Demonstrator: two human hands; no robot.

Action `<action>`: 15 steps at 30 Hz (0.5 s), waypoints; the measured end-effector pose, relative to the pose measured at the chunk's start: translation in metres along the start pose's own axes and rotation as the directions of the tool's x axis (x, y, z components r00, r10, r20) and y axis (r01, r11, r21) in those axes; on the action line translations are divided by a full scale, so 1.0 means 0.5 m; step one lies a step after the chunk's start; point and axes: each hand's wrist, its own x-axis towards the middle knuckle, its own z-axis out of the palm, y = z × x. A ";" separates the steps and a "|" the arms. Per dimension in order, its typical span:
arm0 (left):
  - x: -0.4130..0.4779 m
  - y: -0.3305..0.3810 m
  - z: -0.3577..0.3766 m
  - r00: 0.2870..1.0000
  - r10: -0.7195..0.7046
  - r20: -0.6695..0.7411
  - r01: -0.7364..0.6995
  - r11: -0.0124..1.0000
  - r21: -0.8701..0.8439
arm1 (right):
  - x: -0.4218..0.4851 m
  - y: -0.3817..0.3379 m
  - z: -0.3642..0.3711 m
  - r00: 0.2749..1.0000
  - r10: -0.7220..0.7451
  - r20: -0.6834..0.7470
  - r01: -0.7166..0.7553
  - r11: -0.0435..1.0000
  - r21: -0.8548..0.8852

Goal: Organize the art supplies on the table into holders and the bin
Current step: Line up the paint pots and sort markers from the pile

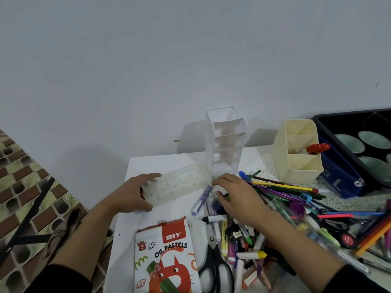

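Tabletop [260, 161] edge runs just left of the clear tray [182, 185], clasped by the left grip [131, 195]. Markers [285, 191] crowd the right grip [237, 197], its hold unclear. The white holder [226, 144] stands just behind.

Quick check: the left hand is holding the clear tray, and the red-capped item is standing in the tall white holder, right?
Not quite. The left hand does hold the clear tray, but the red-capped item sits in the cream holder, in its middle compartment, not in the tall white holder. The head view shows it.
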 end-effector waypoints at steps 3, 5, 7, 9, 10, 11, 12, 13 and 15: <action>0.014 0.004 -0.001 0.999 -0.002 -0.032 0.002 1.000 -0.007 | 0.002 0.005 -0.001 1.000 0.006 -0.023 -0.006 1.000 -0.016; 0.025 0.010 0.002 0.999 -0.001 -0.038 0.001 1.000 0.004 | 0.003 0.008 -0.004 0.999 0.012 -0.036 -0.013 1.000 -0.018; 0.036 0.015 0.002 0.999 -0.003 -0.032 0.003 1.000 0.023 | -0.001 0.011 -0.008 0.999 0.015 -0.036 -0.016 1.000 -0.010; 0.043 0.022 -0.001 0.999 -0.023 -0.028 0.025 0.997 0.075 | -0.009 0.015 -0.014 0.998 0.017 -0.057 -0.016 1.000 0.019; 0.044 0.028 -0.003 0.999 -0.036 -0.029 0.039 0.992 0.121 | -0.015 0.018 -0.017 0.996 0.025 -0.087 -0.021 0.999 0.043; 0.043 0.036 -0.005 0.999 -0.043 -0.030 0.047 0.985 0.168 | -0.021 0.022 -0.022 0.991 0.042 -0.125 -0.033 0.997 0.070; 0.042 0.045 -0.006 0.999 -0.040 -0.034 0.047 0.976 0.213 | -0.028 0.027 -0.027 0.985 0.067 -0.162 -0.052 0.994 0.097; 0.040 0.056 -0.006 0.999 -0.028 -0.045 0.038 0.968 0.248 | -0.034 0.031 -0.034 0.978 0.096 -0.187 -0.073 0.990 0.123; 0.026 0.086 0.000 0.994 0.016 -0.105 0.016 0.955 0.295 | -0.048 0.039 -0.050 0.967 0.135 -0.217 -0.100 0.981 0.167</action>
